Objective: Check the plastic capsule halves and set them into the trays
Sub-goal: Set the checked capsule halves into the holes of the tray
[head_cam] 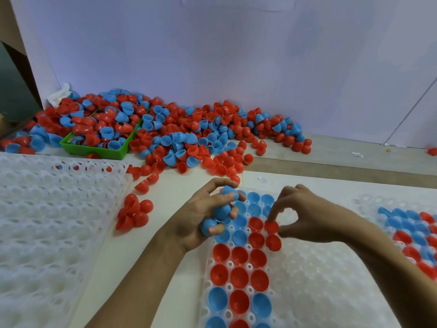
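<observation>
Red half (271, 226) pinched by right hand (305, 215) over centre tray (307, 280), blue halves (221, 210) clutched in left hand (201, 216), loose pile (165, 129) upper left.

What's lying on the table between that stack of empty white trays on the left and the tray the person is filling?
In the head view, a small cluster of red capsule halves lies on the bare tabletop between the empty white trays and the tray being filled.

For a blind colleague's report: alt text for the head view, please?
The right hand sets a red half into the tray while the left hand holds blue halves. A red and blue pile lies behind.
</observation>
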